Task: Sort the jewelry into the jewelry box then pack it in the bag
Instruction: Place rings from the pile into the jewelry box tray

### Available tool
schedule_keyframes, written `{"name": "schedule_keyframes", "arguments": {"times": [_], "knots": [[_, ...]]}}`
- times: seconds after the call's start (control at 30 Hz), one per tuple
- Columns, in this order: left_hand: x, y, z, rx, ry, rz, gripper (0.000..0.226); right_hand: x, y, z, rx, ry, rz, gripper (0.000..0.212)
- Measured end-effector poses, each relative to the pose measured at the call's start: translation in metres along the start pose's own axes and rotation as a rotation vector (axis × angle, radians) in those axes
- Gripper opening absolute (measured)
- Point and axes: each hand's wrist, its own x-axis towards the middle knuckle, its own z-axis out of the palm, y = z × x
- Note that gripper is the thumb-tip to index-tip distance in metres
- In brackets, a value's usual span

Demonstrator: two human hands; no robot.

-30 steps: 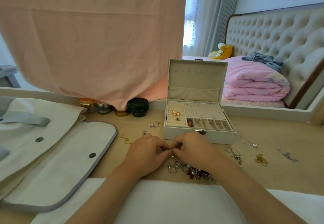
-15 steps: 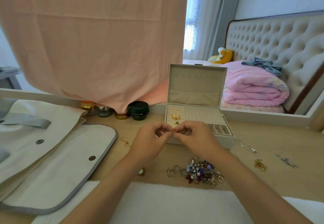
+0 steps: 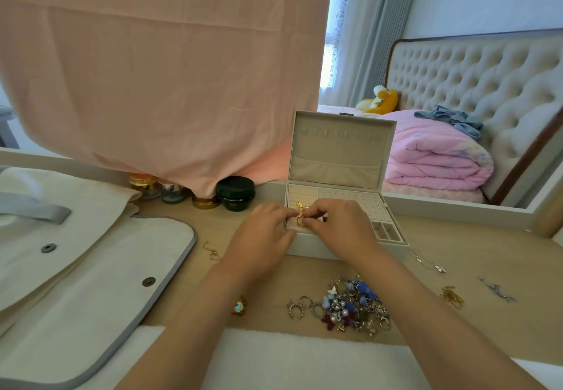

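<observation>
Since earlier, left hand (image 3: 262,237) and right hand (image 3: 341,225) have moved over the jewelry box (image 3: 341,158) front, together pinching a small gold piece (image 3: 300,221). I judge it light, slippery: grip its rim.

Wooden table (image 3: 487,252): jewelry box (image 3: 350,251) centre, bag (image 3: 100,283) left, jewelry pile (image 3: 353,307) in front, jars (image 3: 236,193) at back, chains (image 3: 452,296) right.

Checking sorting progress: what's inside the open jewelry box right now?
Inside the jewelry box, a gold charm sits in the ring rolls, where the left hand and right hand pinch a gold ring. The earring panel looks bare. Hands cover part of the front compartments.
</observation>
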Motion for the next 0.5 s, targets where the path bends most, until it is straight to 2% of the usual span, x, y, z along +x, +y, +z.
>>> {"name": "schedule_keyframes", "arguments": {"times": [0.13,0.3,0.5], "knots": [[0.0001,-0.0015,0.0027,0.006,-0.012,0.059,0.042,-0.0024,-0.0004,-0.0017,-0.093,0.025,-0.077,0.006],[-0.0012,-0.0033,0.0052,0.043,-0.005,0.089,0.045,-0.0025,0.0053,-0.0020,-0.134,0.039,-0.083,0.007],[-0.0033,-0.0054,0.0086,0.054,0.011,0.122,0.045,0.0005,0.0076,-0.0043,-0.155,-0.072,-0.090,0.010]]}}
